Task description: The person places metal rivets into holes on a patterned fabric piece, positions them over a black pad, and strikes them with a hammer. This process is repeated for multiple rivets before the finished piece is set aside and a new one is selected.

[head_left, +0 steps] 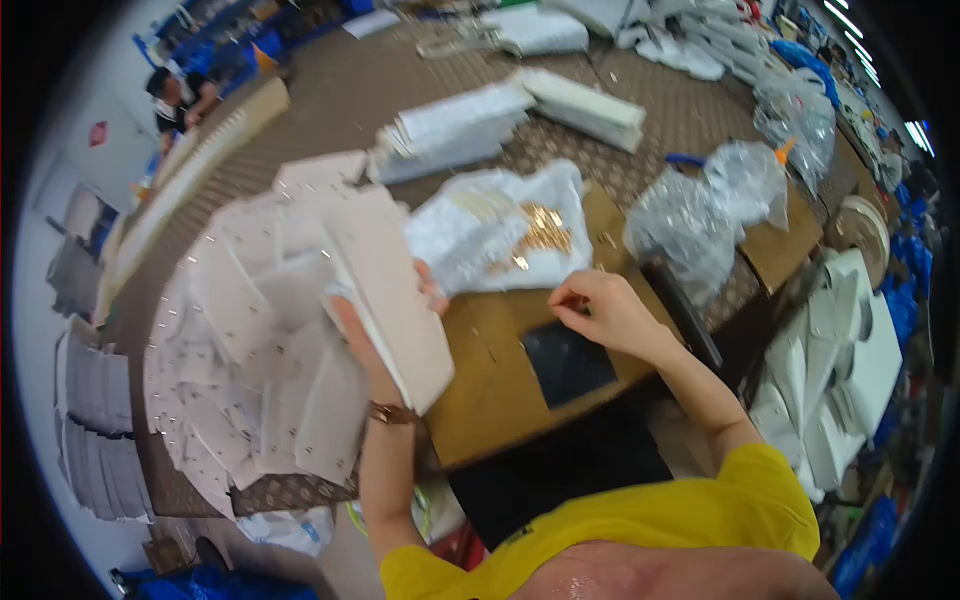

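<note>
In the head view, your left hand (362, 335) has its fingers clamped on a pale flat piece (395, 290), beside a big pile of pale pieces (260, 370) on the table (330, 105). Your right hand (605, 313) is by the black mat (568, 366), near shiny gold bits (546, 230). Its fingertips are together; I can't tell if they pinch something small.

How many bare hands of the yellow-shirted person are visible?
2: the left hand, partly hidden, holding a pale pink flat panel; the right hand, near a flat black rectangular sheet.
</note>
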### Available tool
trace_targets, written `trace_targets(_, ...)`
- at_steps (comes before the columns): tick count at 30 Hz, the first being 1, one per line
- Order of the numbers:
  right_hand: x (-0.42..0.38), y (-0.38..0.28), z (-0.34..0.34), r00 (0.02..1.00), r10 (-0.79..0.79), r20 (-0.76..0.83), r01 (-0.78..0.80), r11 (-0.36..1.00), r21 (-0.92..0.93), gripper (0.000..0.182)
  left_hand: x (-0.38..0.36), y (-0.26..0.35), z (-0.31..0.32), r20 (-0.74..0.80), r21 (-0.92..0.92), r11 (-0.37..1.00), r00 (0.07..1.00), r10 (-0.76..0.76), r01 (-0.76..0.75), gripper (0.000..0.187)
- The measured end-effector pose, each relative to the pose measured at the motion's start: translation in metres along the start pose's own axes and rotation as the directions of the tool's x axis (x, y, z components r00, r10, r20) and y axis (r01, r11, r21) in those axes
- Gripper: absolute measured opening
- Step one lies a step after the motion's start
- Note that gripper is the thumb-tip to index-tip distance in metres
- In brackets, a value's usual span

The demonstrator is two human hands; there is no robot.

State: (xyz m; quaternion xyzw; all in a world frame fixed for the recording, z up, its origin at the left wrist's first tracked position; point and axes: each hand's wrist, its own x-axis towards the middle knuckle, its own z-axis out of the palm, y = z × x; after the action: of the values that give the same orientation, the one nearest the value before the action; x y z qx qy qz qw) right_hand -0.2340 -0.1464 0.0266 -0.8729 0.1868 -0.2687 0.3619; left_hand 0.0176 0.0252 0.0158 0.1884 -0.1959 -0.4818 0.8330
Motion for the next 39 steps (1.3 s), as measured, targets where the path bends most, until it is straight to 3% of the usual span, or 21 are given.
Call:
trace_targets(2, -0.030, 0.006, -0.001, 0.997, -0.021, 0.068, 0.025, 0.998, -0.057, 0.009, 0.000, 0.007, -0.001, 0.008, -0.001, 1.000, 1.000, 0.026, -0.026, 0.099)
trace_targets(3, -0.042, 0.005, -0.001, 0.993, 0.048, 0.104, -0.043, 0.998, -0.050, 0.009, 0.003, 0.011, -0.011, 0.054, -0.002, 0.999, 0.998, 0.032, -0.032, 0.101)
trace_targets(4, -0.046, 0.001, -0.002, 0.991, 0.071, 0.112, -0.063, 0.995, -0.073, 0.010, 0.003, 0.011, -0.012, 0.002, -0.022, 1.000, 1.000, -0.007, 0.007, 0.101)
trace_targets(6, -0.067, -0.001, 0.000, 0.986, 0.115, 0.122, -0.104, 0.990, -0.092, 0.010, 0.006, 0.013, -0.012, 0.146, -0.053, 0.996, 0.986, 0.081, -0.074, 0.097)
trace_targets(7, -0.069, 0.001, 0.000, 0.988, 0.087, 0.126, -0.075, 0.993, -0.096, 0.012, 0.008, 0.016, -0.018, 0.143, -0.055, 0.996, 0.987, 0.074, -0.067, 0.097)
trace_targets(10, -0.068, 0.003, 0.001, 0.992, 0.010, 0.128, 0.003, 0.995, -0.102, 0.015, 0.010, 0.025, -0.028, 0.261, 0.290, 0.937, 0.958, 0.118, -0.195, 0.081)
trace_targets(11, -0.068, 0.004, 0.002, 0.993, -0.007, 0.117, 0.020, 0.994, -0.111, 0.016, 0.007, 0.025, -0.026, 0.260, 0.292, 0.937, 0.959, 0.117, -0.193, 0.081)
trace_targets(14, -0.071, 0.005, 0.005, 0.995, -0.035, 0.091, 0.047, 0.991, -0.126, 0.020, -0.005, 0.017, -0.022, 0.101, 0.608, 0.737, 0.950, 0.297, -0.295, 0.060)
trace_targets(15, -0.074, 0.004, 0.003, 0.997, -0.024, 0.079, 0.033, 0.992, -0.118, 0.020, -0.004, 0.013, -0.018, 0.098, 0.609, 0.739, 0.951, 0.292, -0.289, 0.060)
trace_targets(18, -0.079, -0.001, 0.000, 0.998, 0.002, 0.064, 0.005, 0.995, -0.103, 0.022, -0.003, 0.003, -0.001, 0.368, 0.826, 0.330, 0.881, 0.298, -0.457, 0.048)
trace_targets(19, -0.081, -0.004, 0.001, 0.998, -0.007, 0.060, 0.015, 0.992, -0.128, 0.021, -0.004, -0.002, 0.000, 0.366, 0.827, 0.332, 0.882, 0.297, -0.454, 0.048)
trace_targets(23, -0.084, -0.003, 0.005, 0.999, -0.047, 0.008, 0.048, 0.987, -0.152, 0.018, -0.004, -0.019, 0.007, 0.347, 0.905, 0.223, 0.932, 0.106, -0.363, 0.045)
trace_targets(25, -0.088, -0.001, 0.006, 0.995, -0.080, -0.067, 0.072, 0.991, -0.109, 0.017, 0.000, -0.028, 0.012, 0.531, 0.842, 0.112, 0.847, 0.002, -0.528, 0.048)
trace_targets(26, -0.090, -0.003, 0.006, 0.994, -0.076, -0.072, 0.068, 0.992, -0.109, 0.017, -0.002, -0.034, 0.012, 0.533, 0.841, 0.113, 0.846, -0.003, -0.529, 0.048)
trace_targets(27, -0.094, -0.009, 0.006, 0.978, 0.162, -0.133, -0.135, 0.973, 0.188, 0.017, -0.005, -0.041, 0.013, 0.532, 0.845, 0.140, 0.839, -0.116, -0.516, 0.047)
trace_targets(28, -0.097, -0.014, 0.005, 0.910, 0.397, -0.119, -0.299, 0.829, 0.473, 0.016, -0.008, -0.046, 0.013, 0.526, 0.850, 0.165, 0.820, -0.226, -0.500, 0.046)
trace_targets(29, -0.099, -0.017, 0.004, 0.800, 0.599, -0.033, -0.403, 0.578, 0.710, 0.016, -0.011, -0.050, 0.015, 0.526, 0.850, 0.167, 0.819, -0.228, -0.499, 0.046)
trace_targets(30, -0.103, -0.013, 0.005, 0.798, 0.601, -0.033, -0.404, 0.576, 0.710, 0.016, -0.014, -0.052, 0.018, 0.505, 0.860, 0.107, 0.802, -0.319, -0.499, 0.046)
trace_targets(32, -0.111, 0.000, 0.009, 0.851, 0.524, -0.020, -0.427, 0.715, 0.553, 0.016, -0.019, -0.053, 0.024, 0.436, 0.861, -0.015, 0.754, -0.492, -0.508, 0.045)
trace_targets(37, -0.107, -0.001, 0.012, 0.944, 0.328, -0.041, -0.303, 0.908, 0.289, 0.015, -0.023, -0.048, 0.028, 0.398, 0.847, -0.094, 0.741, -0.541, -0.524, 0.048)
trace_targets(39, -0.103, -0.001, 0.012, 0.942, 0.333, -0.029, -0.313, 0.909, 0.275, 0.015, -0.023, -0.045, 0.031, 0.363, 0.862, -0.108, 0.750, -0.553, -0.496, 0.052)
